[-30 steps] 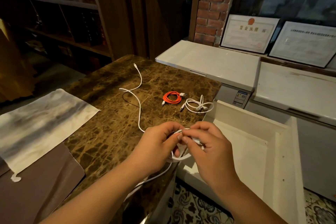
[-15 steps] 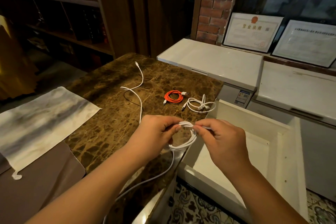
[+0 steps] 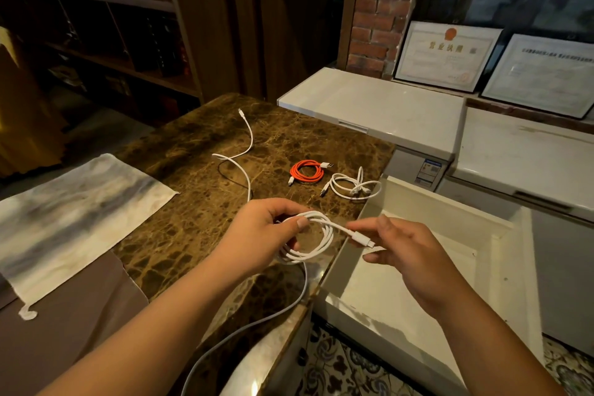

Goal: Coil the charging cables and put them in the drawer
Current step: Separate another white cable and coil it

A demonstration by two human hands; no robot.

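My left hand (image 3: pixel 260 235) pinches a small coil of white charging cable (image 3: pixel 316 244) above the front edge of the marble table (image 3: pixel 193 190). My right hand (image 3: pixel 405 251) holds that cable's plug end between fingertips, over the open white drawer (image 3: pixel 482 267). A loose tail of the same cable hangs down off the table edge toward me. Farther back lie a coiled orange cable (image 3: pixel 307 171), a coiled white cable (image 3: pixel 353 186) next to the drawer's back corner, and an uncoiled white cable (image 3: pixel 246 154) with a thin black one beside it.
A grey-white cloth (image 3: pixel 64 222) on a brown mat (image 3: pixel 64 331) covers the table's left part. White chest freezers (image 3: pixel 369 112) stand behind the drawer, with framed certificates (image 3: pixel 446 55) against the wall. Dark wooden shelves (image 3: pixel 96 26) fill the left. Patterned floor shows below.
My hands have drawn apart: the right hand pulled the plug end out to the right over the drawer, while the left keeps the coil pinched. The loops now hang more open.
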